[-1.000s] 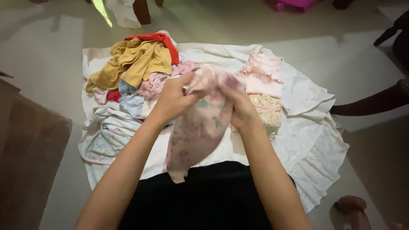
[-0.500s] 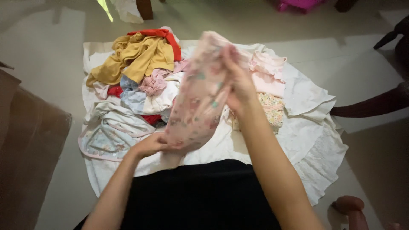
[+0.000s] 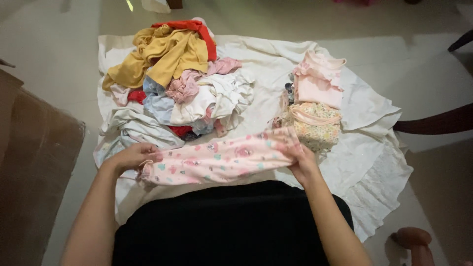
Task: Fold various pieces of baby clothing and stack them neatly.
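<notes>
Since half a second ago, the pink printed garment has come down from where my right hand held it up high; it now lies stretched sideways, low over the white sheet, just above my dark lap.

From the head camera, my left hand pinches the garment's left end, at a narrow cuff-like edge, fingers closed on the cloth. My right hand grips the wider right end, thumb on top, fingers tucked under. The cloth runs nearly flat between the two hands, tilted slightly up to the right.

Judging progress: two small folded pieces, a pink top and a floral piece, already sit stacked at the right. The loose heap at the left, with a mustard-yellow garment, a red one and pale items, looks unfolded. So I reckon a little is done and most remains; the piece in hand is spread but not yet folded.
</notes>
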